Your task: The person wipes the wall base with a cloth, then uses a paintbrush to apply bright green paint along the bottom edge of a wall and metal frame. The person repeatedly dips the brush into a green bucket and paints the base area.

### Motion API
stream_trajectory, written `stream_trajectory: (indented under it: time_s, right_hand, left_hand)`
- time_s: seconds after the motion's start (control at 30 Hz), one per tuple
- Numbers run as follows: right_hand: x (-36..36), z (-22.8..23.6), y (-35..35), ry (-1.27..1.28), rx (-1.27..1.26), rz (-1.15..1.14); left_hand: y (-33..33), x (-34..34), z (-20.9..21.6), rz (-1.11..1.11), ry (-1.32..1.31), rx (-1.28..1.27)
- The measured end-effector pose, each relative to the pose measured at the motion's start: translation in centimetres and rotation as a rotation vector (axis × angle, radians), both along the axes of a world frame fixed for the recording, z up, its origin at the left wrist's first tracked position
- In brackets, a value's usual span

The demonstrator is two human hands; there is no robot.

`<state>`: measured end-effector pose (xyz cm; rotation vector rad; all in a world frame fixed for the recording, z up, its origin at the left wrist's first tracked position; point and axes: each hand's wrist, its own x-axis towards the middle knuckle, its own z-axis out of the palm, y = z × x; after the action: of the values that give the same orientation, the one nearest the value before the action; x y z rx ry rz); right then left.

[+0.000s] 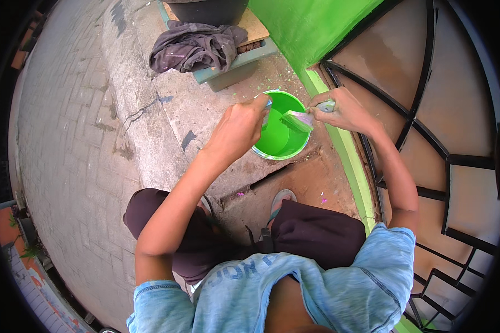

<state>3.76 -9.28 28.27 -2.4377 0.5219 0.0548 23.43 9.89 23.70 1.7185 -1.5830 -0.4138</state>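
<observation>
A round bucket (pixel 280 158) stands on the concrete in front of me, with bright green paint (pixel 276 136) inside and green smears on its wall. My right hand (pixel 344 111) grips a paintbrush (pixel 299 120) by its paint-stained handle; the pale, green-smeared brush end lies over the bucket's right side. At the bucket's upper left, my left hand (pixel 240 129) is closed. A small blue and pale green piece shows at its fingertips, against the bucket's inside; the fingers hide most of it, so I cannot make out what it is.
A crumpled dark cloth (pixel 197 47) hangs over a grey-green tub (pixel 233 75), beside a black container (pixel 208 11). To the right runs a green wall (pixel 316 28) with a light green ledge (pixel 344 161), then a brown panel with black bars (pixel 416 122). Paving (pixel 78 139) stretches left.
</observation>
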Motion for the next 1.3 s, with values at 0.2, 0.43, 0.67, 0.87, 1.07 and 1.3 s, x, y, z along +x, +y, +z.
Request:
stream_trajectory:
  time_s: [0.2,0.43,0.67,0.87,1.07,1.3]
  right_hand:
    - [-2.4,-3.5,0.7,-0.015,-0.033,-0.411]
    - [-5.0,-0.7,2.3,-0.087,-0.066,-0.551]
    - [-11.6,-4.8,1.8,-0.729,0.603,-0.992]
    - [-10.1,-15.8,0.6,-1.076,0.68,-1.16]
    - [-4.8,-23.5,-1.4,-1.184,0.869,-1.229]
    - [-3.3,-24.9,-4.2,-1.228,0.889,-1.285]
  left_hand:
    - [-1.0,-0.6,-1.8,0.144,0.092,-0.042]
    - [-0.7,-2.1,-2.4,0.066,0.208,-0.038]
    - [0.5,-2.4,-0.6,-0.029,0.177,0.136]
    - [2.0,-1.7,1.3,0.042,0.091,0.258]
    - [1.8,-2.8,2.2,0.102,0.037,0.341]
    - [1.4,-2.7,1.5,0.1,-0.031,0.3]
